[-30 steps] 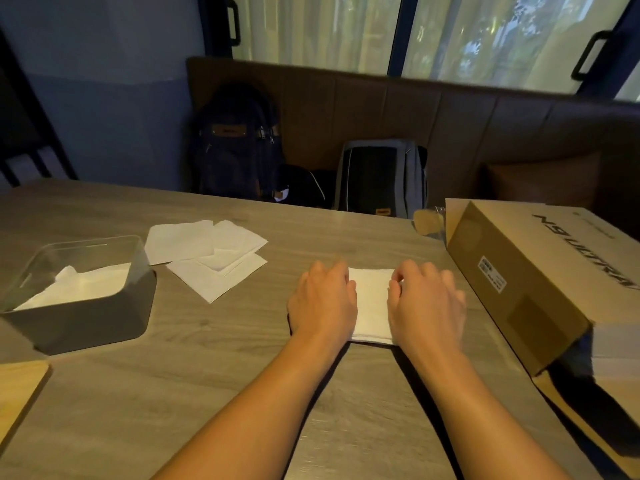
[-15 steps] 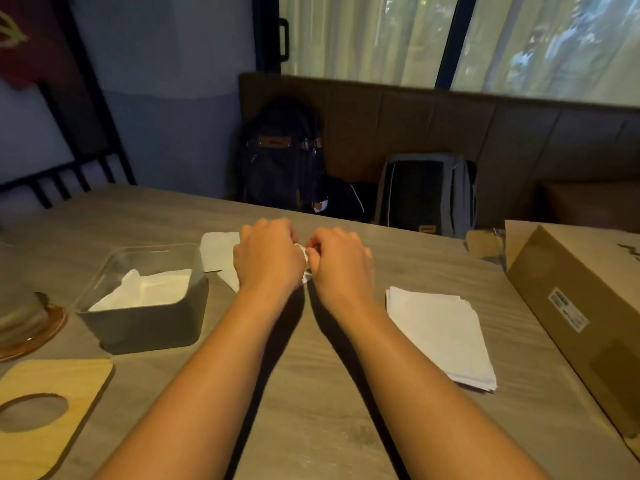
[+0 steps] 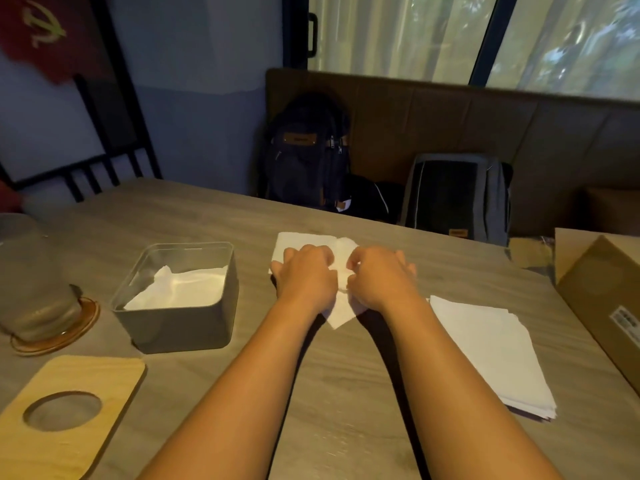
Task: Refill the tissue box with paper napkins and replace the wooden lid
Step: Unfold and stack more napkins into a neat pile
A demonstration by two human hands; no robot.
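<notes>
A grey tissue box [image 3: 180,327] stands lidless on the left of the table with white napkins [image 3: 180,289] lying inside. Its wooden lid [image 3: 65,407], with an oval hole, lies flat at the near left. Loose white napkins [image 3: 341,268] lie in the middle of the table. My left hand [image 3: 306,275] and my right hand [image 3: 379,275] sit side by side on them, fingers curled and pinching the paper. A neat stack of napkins [image 3: 485,351] lies to the right of my right forearm.
A frosted glass jar [image 3: 31,275] on a wooden coaster stands at the far left. A cardboard box [image 3: 602,289] fills the right edge. Two backpacks [image 3: 308,154] lean on the bench behind the table.
My hands left the neat stack on the right and went to the loose napkins in the middle, where they now pinch the paper. The view has swung left.
</notes>
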